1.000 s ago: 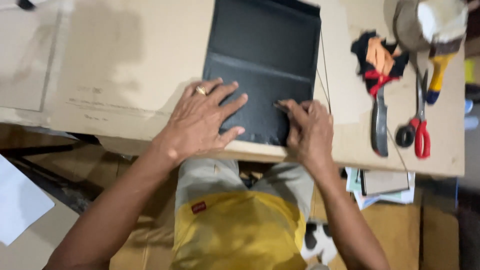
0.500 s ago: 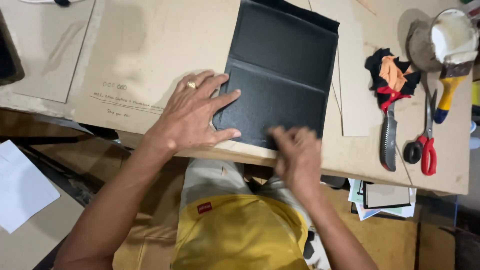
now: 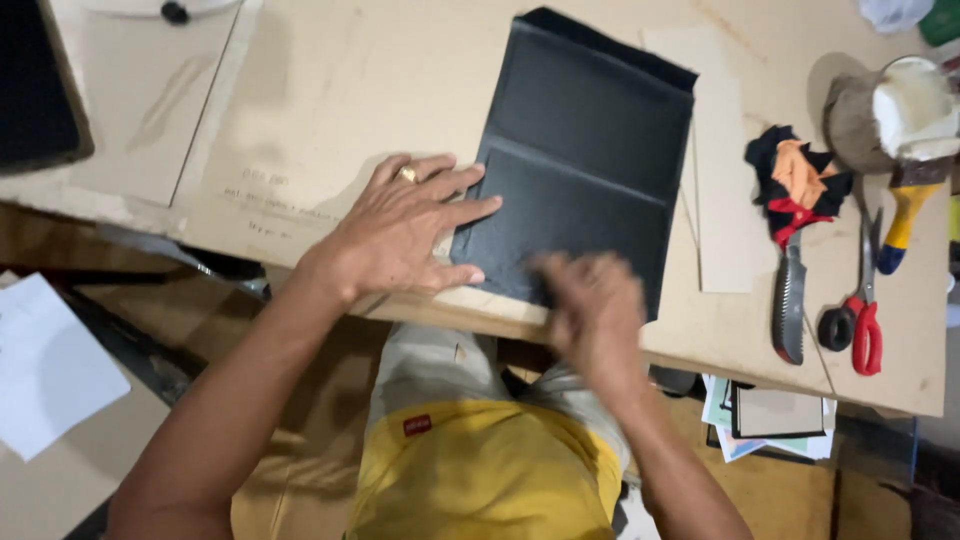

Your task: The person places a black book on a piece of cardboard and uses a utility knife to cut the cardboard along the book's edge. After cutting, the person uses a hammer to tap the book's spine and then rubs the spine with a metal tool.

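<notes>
Two hands on a black folded sheet at the table's near edge

Both hands are down on the work. Left hand [image 3: 405,235] lies flat and spread, palm on the tan tabletop [image 3: 330,90], fingertips reaching over onto the left edge of the black folded sheet [image 3: 590,170]. A ring shows on one finger. Right hand [image 3: 590,305] is over the sheet's near right corner, right at the table's front edge, but it is blurred; whether its fingers are spread or pinching, I cannot tell.

The black sheet sits at a slight tilt in the middle of the table, a crease line crossing it, its far end towards the top of the view and its near end almost at the table's lip. Just beside its right edge lies a pale strip of card [image 3: 720,180].

Off to the right, well apart from the hands: a bunched rag [image 3: 795,180] in black, orange and red, a knife [image 3: 788,305] lying below it, red-handled scissors [image 3: 860,310] next to the knife, and a brush with a yellow handle [image 3: 905,215] leaning by a round pot [image 3: 865,110]. Far left, a dark slab [image 3: 35,90] rests at the table corner. Below the table, white paper [image 3: 45,365] on the floor.
</notes>
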